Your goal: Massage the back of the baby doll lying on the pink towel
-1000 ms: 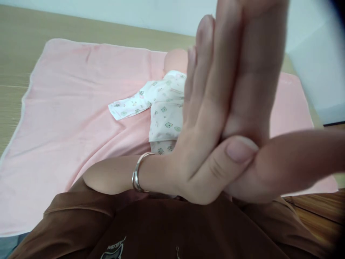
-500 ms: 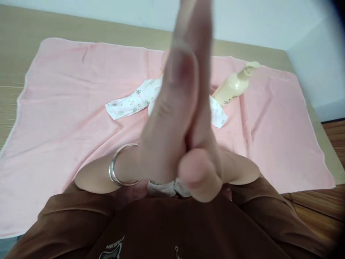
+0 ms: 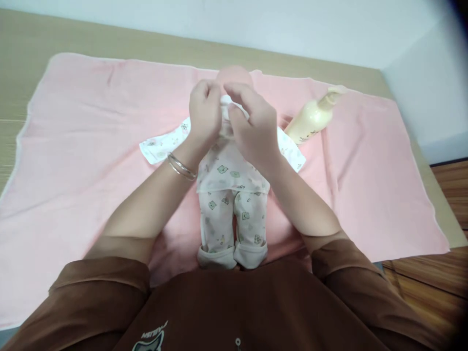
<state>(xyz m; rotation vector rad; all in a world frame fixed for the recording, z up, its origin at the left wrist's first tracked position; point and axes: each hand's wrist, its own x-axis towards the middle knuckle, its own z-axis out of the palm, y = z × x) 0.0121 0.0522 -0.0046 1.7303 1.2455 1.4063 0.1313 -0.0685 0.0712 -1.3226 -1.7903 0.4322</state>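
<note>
A baby doll (image 3: 234,168) lies on its back on the pink blanket (image 3: 109,107), dressed in a white top and trousers with small animal prints. Over its neck and face come both my hands, which hide most of the face. My left hand (image 3: 205,109), with silver bangles at its wrist, is curled closed beside the doll's collar; what it holds, if anything, is hidden. Opposite it, my right hand (image 3: 254,124) is curved, its thumb apart from the fingers, and nothing shows between them. Whether either hand touches the doll is unclear.
A cream pump bottle (image 3: 310,119) lies tilted on the blanket, right of the doll's sleeve. Wooden tabletop (image 3: 146,46) shows around the blanket, with a white wall (image 3: 292,29) behind. Dark wooden flooring (image 3: 431,278) appears at lower right.
My palms were pressed together close to the camera. They have parted and moved down and away, to the doll's head and neck. The doll's body and trousers now show.
</note>
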